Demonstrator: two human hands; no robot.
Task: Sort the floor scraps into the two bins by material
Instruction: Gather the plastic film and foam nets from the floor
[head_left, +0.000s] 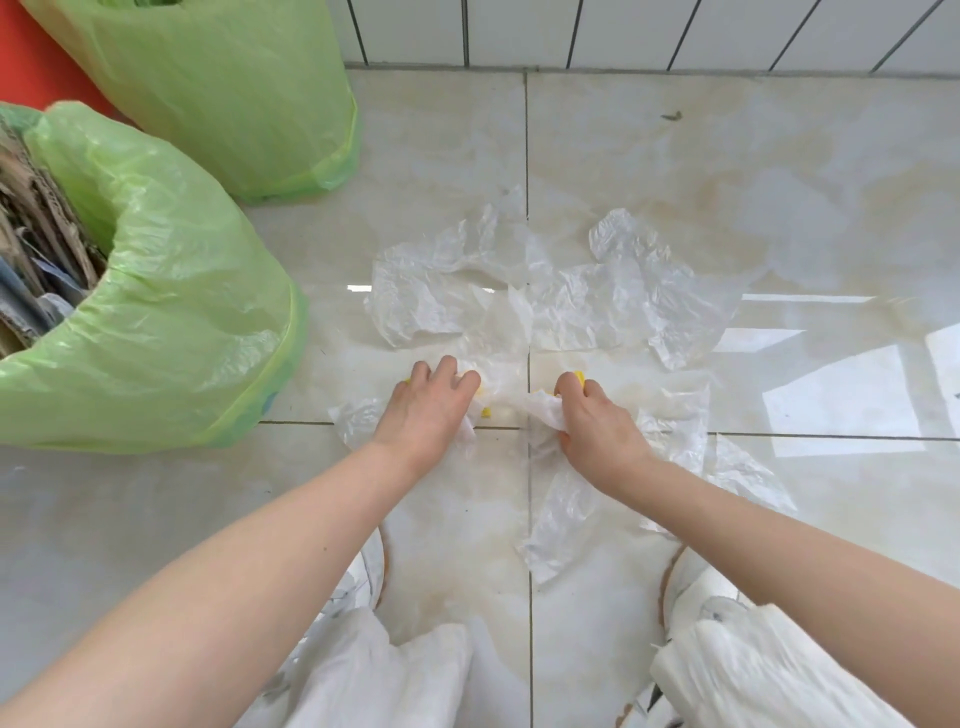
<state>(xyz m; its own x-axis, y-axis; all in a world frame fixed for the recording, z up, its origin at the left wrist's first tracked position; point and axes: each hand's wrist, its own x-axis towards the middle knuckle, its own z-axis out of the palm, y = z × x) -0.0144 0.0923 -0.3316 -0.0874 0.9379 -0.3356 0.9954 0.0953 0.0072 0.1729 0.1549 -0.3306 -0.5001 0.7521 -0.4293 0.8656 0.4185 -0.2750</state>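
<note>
Shiny pale floor tiles (675, 156) fill the room. Close by, the left hand (431, 410) and the right hand (597, 426) each squeeze a bunch of thin clear plastic scraps (524, 400) with little yellow bits. More plastic sheets (597, 301) lie just past them, not picked up yet. To the left, the near green bin (171, 312) holds cardboard. The far green bin (234, 93) stands behind it. Much sorting looks left.
</note>
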